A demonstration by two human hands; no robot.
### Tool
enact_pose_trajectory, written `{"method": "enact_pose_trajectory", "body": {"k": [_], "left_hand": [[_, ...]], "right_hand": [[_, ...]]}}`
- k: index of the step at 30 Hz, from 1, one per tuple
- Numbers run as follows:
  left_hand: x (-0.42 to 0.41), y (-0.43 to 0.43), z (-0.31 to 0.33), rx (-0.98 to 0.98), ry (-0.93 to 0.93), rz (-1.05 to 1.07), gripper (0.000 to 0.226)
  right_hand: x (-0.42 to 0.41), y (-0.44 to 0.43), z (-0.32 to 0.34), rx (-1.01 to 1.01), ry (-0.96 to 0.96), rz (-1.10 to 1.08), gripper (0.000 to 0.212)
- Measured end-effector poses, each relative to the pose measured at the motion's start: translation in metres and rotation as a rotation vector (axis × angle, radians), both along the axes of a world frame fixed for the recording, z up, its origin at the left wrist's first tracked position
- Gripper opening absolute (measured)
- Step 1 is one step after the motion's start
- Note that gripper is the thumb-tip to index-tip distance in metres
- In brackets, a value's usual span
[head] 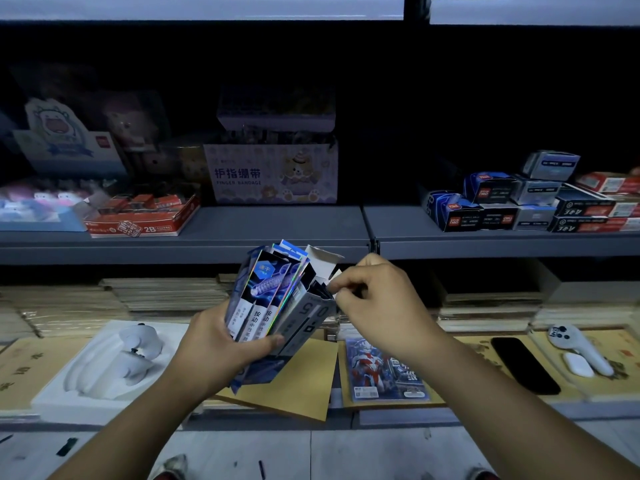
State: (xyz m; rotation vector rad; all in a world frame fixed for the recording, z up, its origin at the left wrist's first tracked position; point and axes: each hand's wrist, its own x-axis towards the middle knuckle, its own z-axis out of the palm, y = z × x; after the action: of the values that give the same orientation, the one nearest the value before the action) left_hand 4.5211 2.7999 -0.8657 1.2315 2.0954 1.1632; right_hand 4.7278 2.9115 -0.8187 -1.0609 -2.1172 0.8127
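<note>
Head view: the person stands at a shop shelf (pixel 277 223), and the work sits at the middle of the frame. The left hand (pixel 221 344), at about 7 o'clock from centre, grips a bundle of pen boxes (pixel 258 299) fanned upward, fingers wrapped behind and the thumb pressed across the front. At the 3 o'clock edge of the bundle is a grey box (pixel 304 317) with its top flap (pixel 323 261) standing open. The right hand (pixel 377 306) comes in from 4 o'clock with fingers curled, thumb and forefinger pinched at the box's open mouth.

Judging by this, the box has been opened and the hand is busy at its contents or inner tab. Nothing has been drawn out, and placing any box on the shelf is yet to come. At 2 o'clock, stacked small boxes (pixel 519 202) fill the shelf. At 12 o'clock stands a finger bandage carton (pixel 273 174), with bare shelf in front of it.

Hard to make out: what exactly the pinch has hold of, since the fingertips cover it. The number of boxes in the bundle is unclear because they overlap, and its lower end is hidden behind the left hand. The shelf's back is lost in darkness. A brown envelope (pixel 301 382) at 6 o'clock is partly covered.
</note>
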Motion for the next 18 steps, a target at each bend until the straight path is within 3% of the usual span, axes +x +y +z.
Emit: {"method": "enact_pose_trajectory", "body": {"k": [6,13,18], "left_hand": [[-0.001,0.000,-0.001,-0.007,0.009,-0.019,0.037],[0.005,0.001,-0.003,-0.004,0.004,-0.067,0.032],[0.008,0.002,-0.005,-0.009,0.007,-0.106,0.032]], "right_hand": [[-0.002,-0.001,-0.005,-0.033,-0.020,0.028,0.018],[-0.003,-0.015,0.008,0.285,0.176,0.073,0.007],[-0.008,-0.022,0.013,0.270,0.161,0.180,0.008]]}}
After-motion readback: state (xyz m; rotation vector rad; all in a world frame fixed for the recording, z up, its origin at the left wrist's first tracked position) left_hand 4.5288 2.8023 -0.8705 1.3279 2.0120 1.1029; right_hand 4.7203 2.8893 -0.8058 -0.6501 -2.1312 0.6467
